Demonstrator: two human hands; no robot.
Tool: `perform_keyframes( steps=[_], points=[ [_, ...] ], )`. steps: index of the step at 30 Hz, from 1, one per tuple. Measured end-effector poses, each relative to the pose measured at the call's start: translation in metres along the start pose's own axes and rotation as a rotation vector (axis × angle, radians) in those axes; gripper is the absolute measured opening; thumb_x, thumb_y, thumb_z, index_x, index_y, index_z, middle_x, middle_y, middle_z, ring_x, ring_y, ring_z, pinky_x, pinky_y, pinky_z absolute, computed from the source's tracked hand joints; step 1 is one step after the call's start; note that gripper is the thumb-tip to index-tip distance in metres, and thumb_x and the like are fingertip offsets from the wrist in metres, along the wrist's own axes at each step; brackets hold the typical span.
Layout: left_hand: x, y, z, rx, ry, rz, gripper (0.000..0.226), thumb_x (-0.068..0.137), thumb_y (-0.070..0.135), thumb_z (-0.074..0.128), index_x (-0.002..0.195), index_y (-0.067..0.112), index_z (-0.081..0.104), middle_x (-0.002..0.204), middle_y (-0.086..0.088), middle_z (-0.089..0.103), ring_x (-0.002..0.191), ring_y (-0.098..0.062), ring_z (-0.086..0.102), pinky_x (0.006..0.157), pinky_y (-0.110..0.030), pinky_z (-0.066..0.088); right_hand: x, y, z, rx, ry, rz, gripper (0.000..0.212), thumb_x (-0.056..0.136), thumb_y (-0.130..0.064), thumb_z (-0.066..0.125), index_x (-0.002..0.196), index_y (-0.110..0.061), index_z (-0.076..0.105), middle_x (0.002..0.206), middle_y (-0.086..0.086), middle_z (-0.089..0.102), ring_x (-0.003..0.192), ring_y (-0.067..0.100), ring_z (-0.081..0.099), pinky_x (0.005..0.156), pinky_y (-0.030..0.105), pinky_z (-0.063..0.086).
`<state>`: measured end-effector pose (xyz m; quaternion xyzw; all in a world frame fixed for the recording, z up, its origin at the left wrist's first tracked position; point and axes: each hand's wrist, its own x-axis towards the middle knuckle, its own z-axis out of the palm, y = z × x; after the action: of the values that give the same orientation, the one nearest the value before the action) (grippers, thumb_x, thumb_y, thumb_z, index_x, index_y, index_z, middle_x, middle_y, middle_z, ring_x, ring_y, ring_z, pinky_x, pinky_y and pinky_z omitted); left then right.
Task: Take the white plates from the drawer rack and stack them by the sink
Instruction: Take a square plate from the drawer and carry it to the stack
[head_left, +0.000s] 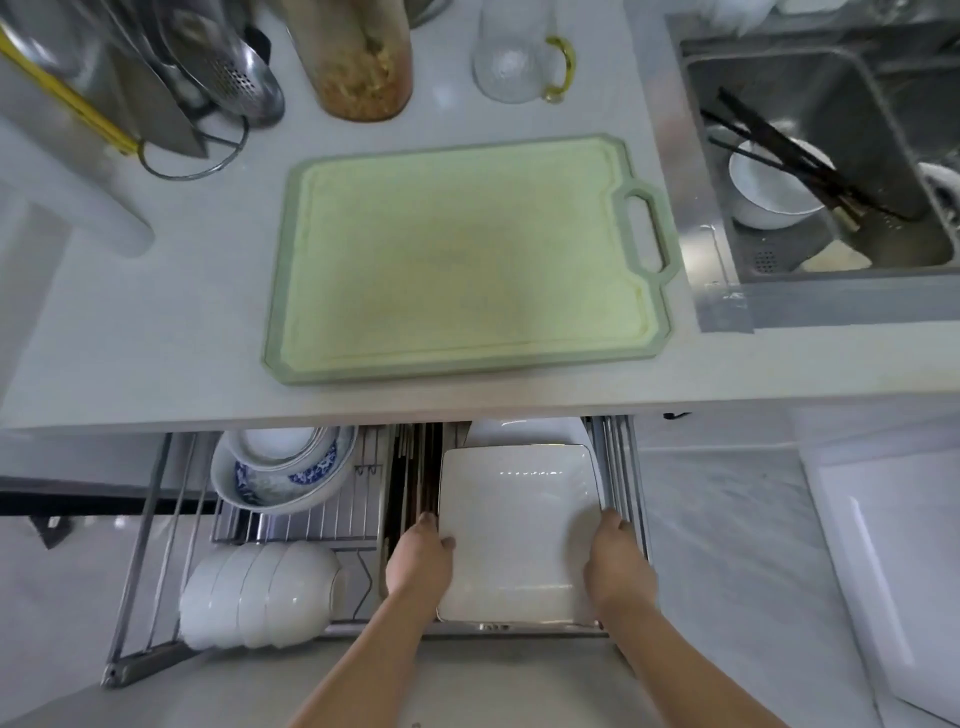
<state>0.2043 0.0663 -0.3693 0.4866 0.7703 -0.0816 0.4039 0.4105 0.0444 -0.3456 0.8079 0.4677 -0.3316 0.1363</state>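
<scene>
- Both hands are clamped on one square white plate (519, 530); the left hand (420, 558) grips its left edge with the thumb over the rim, the right hand (618, 564) grips its right edge.
- The plate lies flat-faced to the camera in the right part of the pulled-out drawer rack (291, 535); its near edge sits just inside the rack's front rail, its right edge close beside the rack's right side rails.
- Behind it a second white plate (524, 434) shows only as a strip under the counter edge — how many more lie there cannot be told.
- Left of the plate, dark upright dividers stand touching-close to the left fingers; little room on that side.
- Further left in the rack: a row of about five white bowls (260, 595) on their sides, and two blue-patterned bowls (280, 475) nested.
- Above, the counter (156, 322) overhangs the rack's back; one green cutting board (467, 260) fills its middle, leaving a bare strip along the near edge.
- The sink (831, 171) lies at the right — one white bowl and dark chopsticks inside.
</scene>
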Motion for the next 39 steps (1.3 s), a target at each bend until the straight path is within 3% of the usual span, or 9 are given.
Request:
perform_keyframes(
  steps=[8,15,20,26,28,33,39],
  points=[
    [-0.052,0.013,-0.034,-0.068,0.004,0.043,0.025,0.092,0.019,0.048,0.115,0.009,0.049,0.102,-0.007,0.064,0.087,-0.022,0.063,0.075,-0.035,0.055,-0.039,0.007,-0.047,0.064,0.017,-0.045,0.045,0.090,0.004,0.035,0.133,-0.009,0.034,0.133,0.008,0.048,0.116,0.027,0.056,0.090,0.036,0.047],
    [-0.099,0.024,-0.058,-0.114,0.014,0.118,0.006,0.093,0.015,0.046,0.094,0.013,0.040,0.073,0.005,0.049,0.066,-0.013,0.051,0.058,-0.026,0.042,-0.075,0.023,-0.078,0.183,0.043,-0.107,0.042,0.086,0.005,0.032,0.124,-0.011,0.039,0.123,0.011,0.052,0.110,0.030,0.057,0.087,0.036,0.046],
    [-0.133,0.045,-0.063,-0.185,0.014,0.172,0.006,0.093,0.014,0.048,0.096,0.014,0.042,0.076,0.006,0.051,0.062,-0.005,0.051,0.046,-0.017,0.035,-0.098,0.051,-0.105,0.264,0.081,-0.137,0.041,0.086,0.003,0.030,0.121,-0.014,0.043,0.119,0.007,0.052,0.104,0.029,0.056,0.079,0.033,0.043],
    [-0.178,0.089,-0.045,-0.221,0.063,0.286,0.010,0.091,0.016,0.054,0.091,0.021,0.045,0.073,0.009,0.049,0.061,-0.001,0.048,0.047,-0.012,0.034,-0.117,0.114,-0.140,0.381,0.150,-0.179,0.025,0.083,0.003,0.032,0.097,-0.015,0.043,0.107,0.010,0.056,0.091,0.027,0.055,0.078,0.036,0.049],
    [-0.191,0.106,-0.037,-0.238,0.085,0.301,0.010,0.090,0.018,0.055,0.089,0.020,0.045,0.073,0.007,0.048,0.063,-0.003,0.047,0.050,-0.015,0.034,-0.120,0.137,-0.153,0.445,0.167,-0.170,0.028,0.083,0.003,0.034,0.101,-0.014,0.048,0.103,0.010,0.057,0.091,0.029,0.056,0.071,0.035,0.049],
    [-0.231,0.174,-0.009,-0.332,0.122,0.386,0.027,0.084,0.013,0.058,0.068,0.021,0.038,0.066,0.004,0.042,0.062,-0.014,0.042,0.062,-0.029,0.038,-0.124,0.213,-0.196,0.545,0.280,-0.192,0.035,0.085,0.001,0.040,0.114,-0.012,0.054,0.103,0.010,0.060,0.092,0.028,0.057,0.077,0.037,0.047],
    [-0.264,0.270,0.020,-0.394,0.154,0.529,0.017,0.082,0.011,0.060,0.072,0.018,0.048,0.064,0.007,0.044,0.063,-0.014,0.044,0.053,-0.022,0.032,-0.124,0.298,-0.247,0.607,0.427,-0.140,0.032,0.088,-0.005,0.043,0.117,-0.013,0.054,0.100,0.009,0.059,0.087,0.025,0.055,0.064,0.030,0.040]
  ],
)
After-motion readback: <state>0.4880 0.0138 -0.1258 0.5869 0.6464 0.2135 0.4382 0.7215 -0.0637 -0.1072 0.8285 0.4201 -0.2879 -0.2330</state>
